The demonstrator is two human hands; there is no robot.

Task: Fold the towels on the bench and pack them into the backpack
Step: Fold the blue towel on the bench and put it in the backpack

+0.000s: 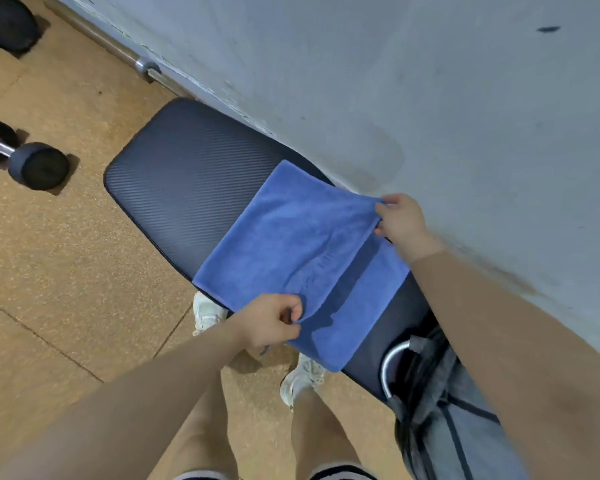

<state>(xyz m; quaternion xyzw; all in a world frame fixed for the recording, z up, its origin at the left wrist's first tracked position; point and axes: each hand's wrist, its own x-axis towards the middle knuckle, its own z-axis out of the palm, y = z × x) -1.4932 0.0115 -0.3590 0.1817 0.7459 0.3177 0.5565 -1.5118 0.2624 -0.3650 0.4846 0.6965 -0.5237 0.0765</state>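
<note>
One blue towel lies across the bench, long axis from near edge to wall | your left hand pinches its near corner, your right hand its far corner, lifted flap between them | grey backpack rightmost at bench end, contents not visible.

This is a gym or a home workout room. A padded black bench with a ribbed cover stands against a scuffed grey wall. On the speckled rubber floor lie a dumbbell, a weight plate and a steel barbell along the foot of the wall.
</note>
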